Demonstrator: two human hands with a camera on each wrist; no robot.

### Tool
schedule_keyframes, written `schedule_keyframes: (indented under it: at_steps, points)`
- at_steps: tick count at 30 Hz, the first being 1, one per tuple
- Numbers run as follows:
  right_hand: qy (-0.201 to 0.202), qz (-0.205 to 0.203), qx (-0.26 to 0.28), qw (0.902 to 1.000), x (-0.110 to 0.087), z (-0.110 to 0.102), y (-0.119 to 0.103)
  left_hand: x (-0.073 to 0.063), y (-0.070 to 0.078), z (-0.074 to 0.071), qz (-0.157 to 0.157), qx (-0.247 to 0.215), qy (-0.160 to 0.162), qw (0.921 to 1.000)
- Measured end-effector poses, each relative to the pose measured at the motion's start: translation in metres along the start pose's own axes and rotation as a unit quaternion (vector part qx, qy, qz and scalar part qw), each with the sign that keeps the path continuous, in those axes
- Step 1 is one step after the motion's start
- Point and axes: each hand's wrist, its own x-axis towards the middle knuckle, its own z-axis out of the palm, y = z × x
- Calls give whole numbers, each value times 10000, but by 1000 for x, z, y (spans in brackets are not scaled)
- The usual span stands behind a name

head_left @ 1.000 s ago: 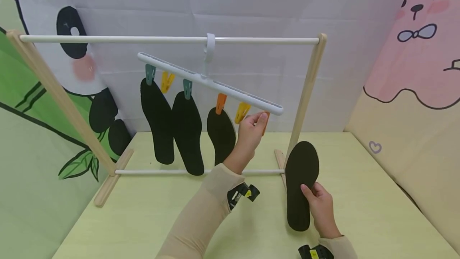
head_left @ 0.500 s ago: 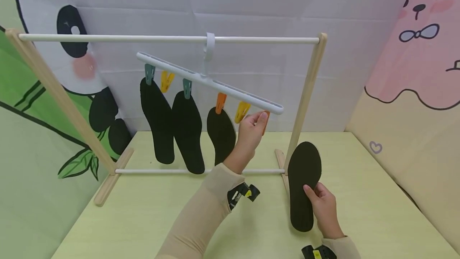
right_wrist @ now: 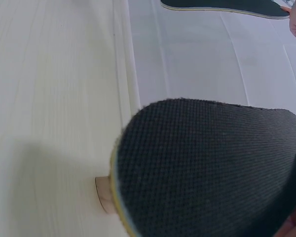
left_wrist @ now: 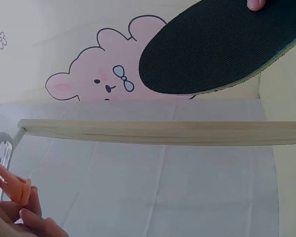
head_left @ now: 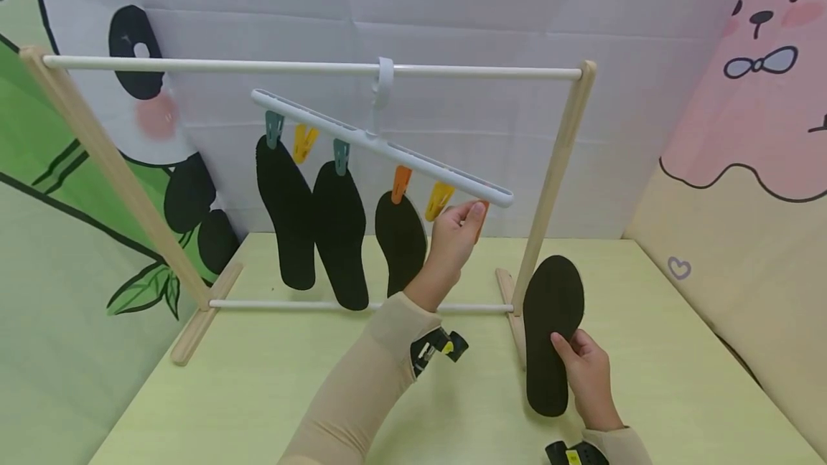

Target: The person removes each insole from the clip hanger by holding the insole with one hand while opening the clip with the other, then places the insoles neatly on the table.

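Observation:
My left hand (head_left: 447, 250) pinches an orange clothespin (left_wrist: 18, 188) under the lower right end of a white clip hanger (head_left: 371, 141). The hanger tilts down to the right. In my right hand (head_left: 589, 377) is a black shoe insole (head_left: 554, 336), gripped by its right edge and held upright, apart from the hanger. Three more insoles hang from clips: a left one (head_left: 284, 214), a middle one (head_left: 341, 235) and a right one (head_left: 399, 235), partly behind my left wrist. Two yellow clothespins, one near the left (head_left: 304, 143) and one beside my left hand (head_left: 439, 201), hold nothing.
A drying rack with a white top rail (head_left: 258, 65) and wooden legs stands on the pale table (head_left: 291, 393). Its right post (head_left: 555, 163) rises behind my right hand's insole. A white lower bar (head_left: 278, 304) runs between the feet. Printed cloth walls surround the table.
My right hand and its insole have shifted slightly to the right. My left hand stays on the orange clothespin. The head view has turned a little.

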Motion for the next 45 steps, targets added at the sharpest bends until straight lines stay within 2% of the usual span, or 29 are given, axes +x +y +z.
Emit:
schedule_keyframes:
  at_steps: [5, 30, 45]
  points:
    - [27, 19, -27, 10000, 1, -1, 1, 0, -3, -1, 68, -44, -67, 9999]
    - [18, 21, -233, 9997, 8, -6, -4, -2, 0, -3, 91, -41, -208, 9997]
    - [44, 75, -190, 9998, 10, -5, -1, 0, -3, -3, -23, -88, -214, 9997]
